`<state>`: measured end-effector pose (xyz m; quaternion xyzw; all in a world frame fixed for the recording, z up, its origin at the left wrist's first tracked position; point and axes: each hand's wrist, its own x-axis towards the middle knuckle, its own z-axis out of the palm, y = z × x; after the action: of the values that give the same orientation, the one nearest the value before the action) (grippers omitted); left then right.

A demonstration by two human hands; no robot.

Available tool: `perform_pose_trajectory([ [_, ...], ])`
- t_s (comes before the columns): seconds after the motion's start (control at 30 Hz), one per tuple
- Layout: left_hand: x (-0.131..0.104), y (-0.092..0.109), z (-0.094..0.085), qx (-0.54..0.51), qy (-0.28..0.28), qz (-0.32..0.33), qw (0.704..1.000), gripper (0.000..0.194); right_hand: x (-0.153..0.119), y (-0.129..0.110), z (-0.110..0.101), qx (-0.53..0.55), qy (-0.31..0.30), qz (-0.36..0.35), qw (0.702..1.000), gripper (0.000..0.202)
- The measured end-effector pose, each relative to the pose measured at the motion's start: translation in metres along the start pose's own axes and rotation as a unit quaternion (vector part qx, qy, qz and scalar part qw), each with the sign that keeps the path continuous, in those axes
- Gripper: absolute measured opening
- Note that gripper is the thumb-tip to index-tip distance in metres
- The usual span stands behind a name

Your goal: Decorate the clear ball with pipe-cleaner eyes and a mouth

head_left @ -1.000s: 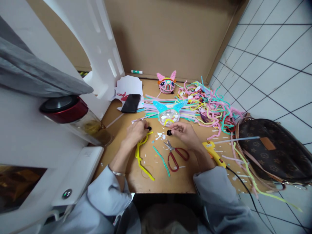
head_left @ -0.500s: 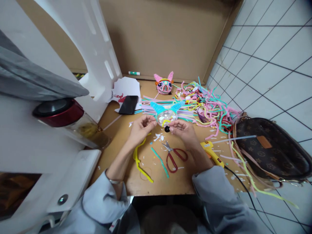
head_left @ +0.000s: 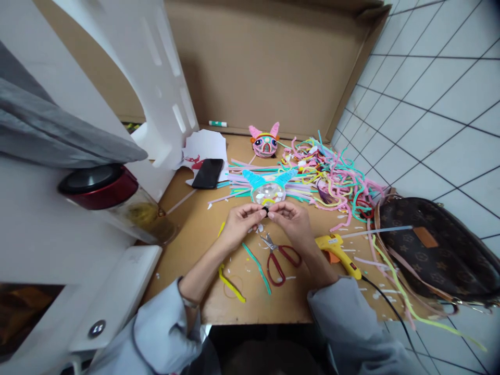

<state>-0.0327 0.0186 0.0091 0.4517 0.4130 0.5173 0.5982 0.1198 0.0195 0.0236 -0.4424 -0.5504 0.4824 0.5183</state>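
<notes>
A small black round piece (head_left: 266, 211) is pinched between the fingertips of my left hand (head_left: 242, 224) and my right hand (head_left: 291, 221), which meet in front of me. Just beyond my fingers lies a clear ball (head_left: 269, 192) with two blue fuzzy ears and white pieces on it. A short yellow curved strip (head_left: 267, 201) shows at the ball's near side. Red-handled scissors (head_left: 278, 259) rest below my right hand, their blades partly spread. Near them lie a teal pipe cleaner (head_left: 258, 266) and a yellow pipe cleaner (head_left: 231, 284), the latter partly behind my left hand.
A finished-looking pink animal head (head_left: 264, 144) stands at the back. Tangled pipe cleaners (head_left: 336, 174) pile at right. A yellow glue gun (head_left: 339, 252) with its cord and a brown handbag (head_left: 437, 245) lie right; a phone (head_left: 208, 173) and a glass jug (head_left: 136, 208) are left.
My left hand has moved right and slightly down, so its fingertips now meet my right hand's at the black piece. My right hand has come slightly down and nearer. The whole view has shifted a little.
</notes>
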Motion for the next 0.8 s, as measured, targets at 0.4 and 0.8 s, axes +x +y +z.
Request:
perform_pose_trajectory([
  [0.4, 0.0009, 0.0044, -0.0019, 0.040, -0.057, 0.021, 0.997, 0.039, 0.0007, 0.0005, -0.0020, -0.017, -0.013, -0.003, 1.000, 0.019],
  [0.8, -0.0015, 0.0037, 0.0010, 0.010, -0.005, 0.000, 1.000, 0.045, 0.0000, -0.0011, 0.0001, -0.045, -0.011, 0.003, 0.999, 0.021],
])
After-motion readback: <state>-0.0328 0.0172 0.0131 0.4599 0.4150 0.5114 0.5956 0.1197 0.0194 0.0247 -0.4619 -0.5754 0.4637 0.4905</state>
